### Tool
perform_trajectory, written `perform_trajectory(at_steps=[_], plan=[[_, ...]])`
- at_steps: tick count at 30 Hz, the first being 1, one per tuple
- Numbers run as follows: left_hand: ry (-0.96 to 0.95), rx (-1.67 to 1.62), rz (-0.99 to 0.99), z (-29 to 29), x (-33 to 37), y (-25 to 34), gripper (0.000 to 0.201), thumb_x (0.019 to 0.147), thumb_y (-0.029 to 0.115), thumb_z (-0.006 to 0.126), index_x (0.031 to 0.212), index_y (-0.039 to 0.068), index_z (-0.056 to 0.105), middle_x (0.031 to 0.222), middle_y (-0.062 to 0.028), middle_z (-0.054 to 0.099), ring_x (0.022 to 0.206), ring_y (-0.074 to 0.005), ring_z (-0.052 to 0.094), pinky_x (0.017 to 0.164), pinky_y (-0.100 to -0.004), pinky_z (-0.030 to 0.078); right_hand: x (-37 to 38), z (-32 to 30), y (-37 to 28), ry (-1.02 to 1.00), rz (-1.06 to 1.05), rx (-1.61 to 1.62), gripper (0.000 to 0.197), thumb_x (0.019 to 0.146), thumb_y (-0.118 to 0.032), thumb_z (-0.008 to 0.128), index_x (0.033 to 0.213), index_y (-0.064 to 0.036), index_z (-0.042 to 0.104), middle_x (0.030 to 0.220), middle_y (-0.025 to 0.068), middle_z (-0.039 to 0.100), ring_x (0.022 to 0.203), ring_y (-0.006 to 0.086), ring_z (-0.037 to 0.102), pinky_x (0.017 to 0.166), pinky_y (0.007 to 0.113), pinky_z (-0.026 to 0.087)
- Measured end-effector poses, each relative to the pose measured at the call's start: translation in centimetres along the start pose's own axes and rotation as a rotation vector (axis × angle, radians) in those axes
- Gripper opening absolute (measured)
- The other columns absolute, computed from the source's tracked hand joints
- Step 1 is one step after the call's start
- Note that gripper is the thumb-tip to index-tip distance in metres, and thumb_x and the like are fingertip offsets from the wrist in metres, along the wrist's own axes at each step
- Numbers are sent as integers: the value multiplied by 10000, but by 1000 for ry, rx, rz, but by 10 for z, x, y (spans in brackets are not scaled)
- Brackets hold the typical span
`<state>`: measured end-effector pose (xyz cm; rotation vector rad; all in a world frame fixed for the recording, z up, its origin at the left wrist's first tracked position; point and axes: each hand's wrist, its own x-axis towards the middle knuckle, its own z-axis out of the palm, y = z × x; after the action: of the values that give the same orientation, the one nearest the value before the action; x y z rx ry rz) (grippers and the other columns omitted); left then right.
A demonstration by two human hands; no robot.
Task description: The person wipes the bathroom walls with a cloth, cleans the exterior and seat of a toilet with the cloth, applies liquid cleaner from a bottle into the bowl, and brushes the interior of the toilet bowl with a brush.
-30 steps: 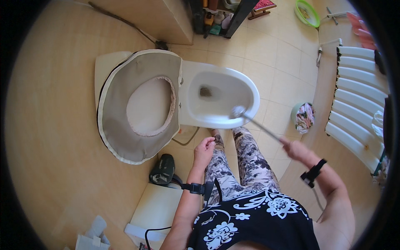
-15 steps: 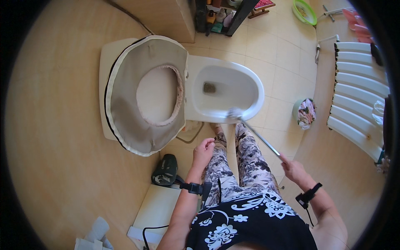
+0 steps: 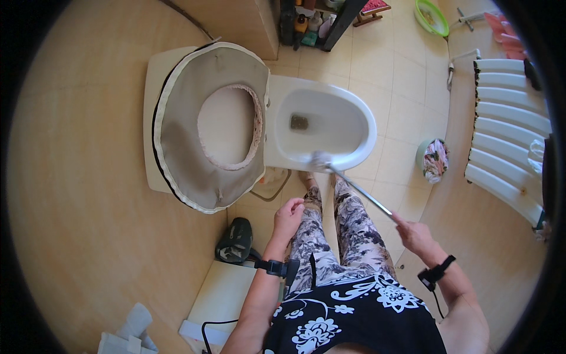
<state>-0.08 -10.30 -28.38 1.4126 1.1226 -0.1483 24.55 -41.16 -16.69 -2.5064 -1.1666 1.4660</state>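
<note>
My right hand (image 3: 414, 233) is closed round the end of a long metal handle belonging to a toilet brush (image 3: 365, 193). The pale brush head, blurred by motion, is at the near rim of the white toilet bowl (image 3: 374, 133). Inside the bowl, a dark patch shows at the drain. Raised against the tank is the toilet lid and seat with a grey-beige padded cover (image 3: 177, 141). My left hand (image 3: 289, 218) rests by my left leg with its fingers curled together, and nothing shows in them.
A dark cylindrical object (image 3: 234, 241) stands on the left by a white cabinet (image 3: 221, 289). On the right are a tub of clothes (image 3: 435, 160) and a white radiator (image 3: 504, 135). A dark shelf (image 3: 339, 26) with bottles and a green basin (image 3: 432, 17) are at the back.
The brush head has moved slightly left along the bowl's near rim, with my right hand shifting a little up and left. My left hand stays by my leg. The view has shifted slightly.
</note>
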Motion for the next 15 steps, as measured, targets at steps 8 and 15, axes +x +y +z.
perform_trajectory(at_steps=[8,15], plan=[[-25,1,11,8,0,10,219,899,161,624,1081,54,678,850,-89,700,752,-146,648,703,-284,521,80,-20,-61,-100,-2,40,462,936,-192,482,1392,-224,409,732,194,639,668,391,628,588,500,488],[-35,37,3,18,15,20,225,905,169,624,1091,52,670,871,-89,707,767,-141,655,711,-282,525,229,26,-37,130,-102,-3,433,911,-134,472,1330,-37,425,736,193,656,675,401,636,603,519,494]])
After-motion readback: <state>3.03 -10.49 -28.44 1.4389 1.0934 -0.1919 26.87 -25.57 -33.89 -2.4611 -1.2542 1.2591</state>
